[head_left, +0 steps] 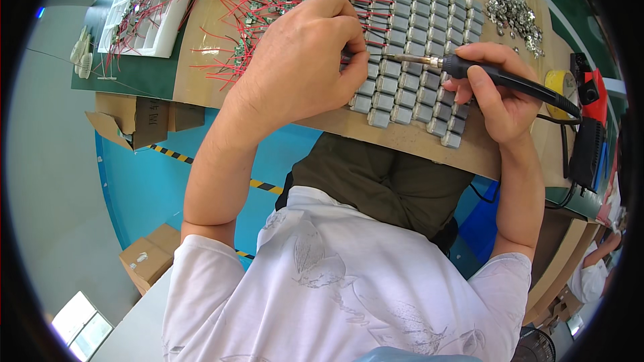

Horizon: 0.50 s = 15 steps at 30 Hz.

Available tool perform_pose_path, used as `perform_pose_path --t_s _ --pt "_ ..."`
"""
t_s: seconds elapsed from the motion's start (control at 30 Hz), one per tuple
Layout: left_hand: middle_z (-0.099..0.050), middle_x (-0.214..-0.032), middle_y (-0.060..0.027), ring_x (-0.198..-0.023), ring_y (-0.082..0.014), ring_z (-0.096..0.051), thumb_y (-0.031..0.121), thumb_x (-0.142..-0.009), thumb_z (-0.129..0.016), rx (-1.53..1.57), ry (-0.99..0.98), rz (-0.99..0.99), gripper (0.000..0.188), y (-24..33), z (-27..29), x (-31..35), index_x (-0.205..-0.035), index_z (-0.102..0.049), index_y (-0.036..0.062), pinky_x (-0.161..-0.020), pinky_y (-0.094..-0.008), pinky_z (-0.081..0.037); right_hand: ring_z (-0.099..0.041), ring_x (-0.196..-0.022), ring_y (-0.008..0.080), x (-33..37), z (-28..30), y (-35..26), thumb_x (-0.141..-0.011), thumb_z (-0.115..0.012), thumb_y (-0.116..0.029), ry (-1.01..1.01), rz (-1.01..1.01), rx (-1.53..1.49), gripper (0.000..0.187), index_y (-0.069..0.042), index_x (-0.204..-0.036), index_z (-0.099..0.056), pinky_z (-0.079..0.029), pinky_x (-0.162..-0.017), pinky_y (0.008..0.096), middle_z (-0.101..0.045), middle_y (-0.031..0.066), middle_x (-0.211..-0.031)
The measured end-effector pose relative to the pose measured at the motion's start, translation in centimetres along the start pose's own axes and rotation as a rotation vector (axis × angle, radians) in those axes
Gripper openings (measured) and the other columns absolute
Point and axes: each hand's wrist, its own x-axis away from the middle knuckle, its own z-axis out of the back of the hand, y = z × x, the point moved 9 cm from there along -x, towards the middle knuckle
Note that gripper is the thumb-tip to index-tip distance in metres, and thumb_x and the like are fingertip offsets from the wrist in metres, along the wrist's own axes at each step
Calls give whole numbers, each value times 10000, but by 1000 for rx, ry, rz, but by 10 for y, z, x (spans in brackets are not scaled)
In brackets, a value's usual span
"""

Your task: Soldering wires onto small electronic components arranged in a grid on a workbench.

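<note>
In my right hand point(503, 90) is a soldering iron point(479, 70) with a black handle, its metal tip pointing left over rows of small grey rectangular blocks point(412, 60). My left hand point(305, 53) is closed in a pinch at the left side of these rows, close to the iron's tip. Its fingers hide what they hold. Small green circuit boards point(268, 0) with red and black wires lie in a dense bunch beyond and beside my left hand. Several of those wires reach across the blocks.
A white slotted tray point(157, 33) with more wired boards stands at the far left. Small metal parts point(513, 17) lie in a heap at the far right. Yellow tape point(560, 87) and a black holder point(588, 151) are right of my hand. Cardboard boxes point(147, 255) sit below, left.
</note>
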Motion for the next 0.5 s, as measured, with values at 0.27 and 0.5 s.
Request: perform_pose_path --t_s 0.27,0.5 --pt "-618 -878 -100 -810 -320 -638 66 -765 -686 -2 1 -13 52 1 0 0 -741 -675 22 -725 -411 -547 -665 -638 76 1 0 1 -911 -620 3 -2 3 -5 196 62 -1088 -681 -554 -586 199 -698 69 -788" --pt "-644 -946 -88 -831 -281 -643 62 -759 -714 -18 -40 10 83 -1 -1 0 -781 -665 -1 -747 -366 -526 -663 -635 74 2 4 1 -925 -613 5 27 28 -55 198 67 -1102 -674 -559 -591 199 -693 70 -783"
